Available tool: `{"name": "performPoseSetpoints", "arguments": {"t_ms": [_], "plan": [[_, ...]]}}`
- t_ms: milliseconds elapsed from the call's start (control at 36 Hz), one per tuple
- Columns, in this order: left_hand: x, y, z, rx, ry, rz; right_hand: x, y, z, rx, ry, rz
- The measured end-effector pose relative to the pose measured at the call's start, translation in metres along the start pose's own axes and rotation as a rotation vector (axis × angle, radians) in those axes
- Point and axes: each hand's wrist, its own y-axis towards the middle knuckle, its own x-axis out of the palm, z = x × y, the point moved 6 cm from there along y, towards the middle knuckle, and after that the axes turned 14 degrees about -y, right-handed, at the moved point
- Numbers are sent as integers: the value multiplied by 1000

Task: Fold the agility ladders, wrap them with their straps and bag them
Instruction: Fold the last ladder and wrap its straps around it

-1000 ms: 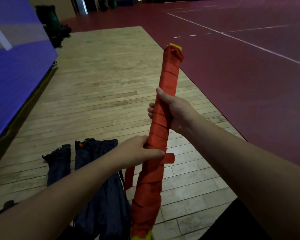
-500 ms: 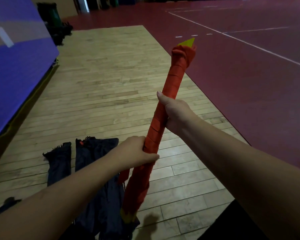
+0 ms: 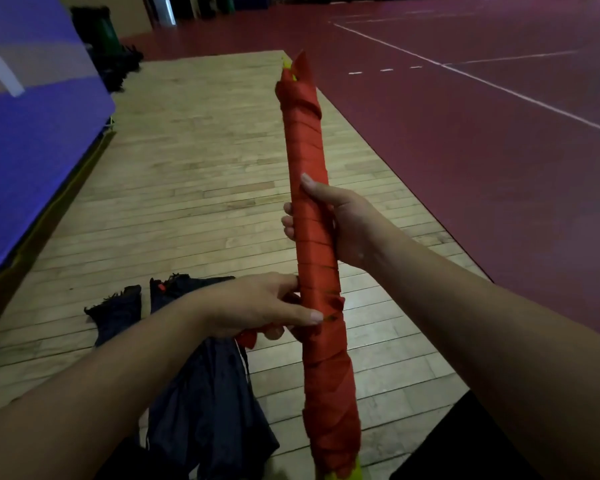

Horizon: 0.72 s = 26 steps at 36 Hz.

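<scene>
Blue mat (image 3: pixel 32 150) is sitting at 9–10 o'clock, its edge along the wood floor (image 3: pixel 187 168). Two dark bags are lying on the boards at 7–8 o'clock: smaller bag (image 3: pixel 118 311) left of bigger bag (image 3: pixel 205 393), just apart. L hand (image 3: pixel 253 306) is gripping the ladder bundle (image 3: pixel 309 209) low down, thumb pressing across its front, index finger touching it above. Strap tail (image 3: pixel 246 338) is poking out under the palm. Bundle, wrapped w/ red strap, is standing nearly upright in the air, running 12 to 6, w/ yellow-green showing at both ends. R hand (image 3: pixel 340 223) is grasping its middle at approx. centre, fingers curling round from behind, thumb lying up the front. Red court floor (image 3: pixel 499 168) w/ white lines is filling 1–4 o'clock.
</scene>
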Motion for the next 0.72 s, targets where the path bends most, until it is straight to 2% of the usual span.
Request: {"name": "performPoseSetpoints", "arguments": {"t_ms": [194, 306, 361, 472, 583, 667, 722], "plan": [[-6, 4, -3, -5, 166, 38, -10, 0, 0, -3, -50, 83], [-4, 12, -6, -33, 499, 147, -19, 5, 3, -38, -149, 189], [-5, 18, -10, -29, 568, 218, -21, 9, 6, -47, -213, 240], [-11, 27, -19, -15, 425, 340, -28, 16, 12, -53, -264, 377], [-18, 25, -17, 12, 351, 397, -26, 20, 12, -58, -274, 309], [-20, 22, -14, 14, 351, 404, -25, 20, 9, -64, -407, 300], [-21, 19, -12, 42, 345, 445, -26, 20, 5, -119, -535, 361]]}}
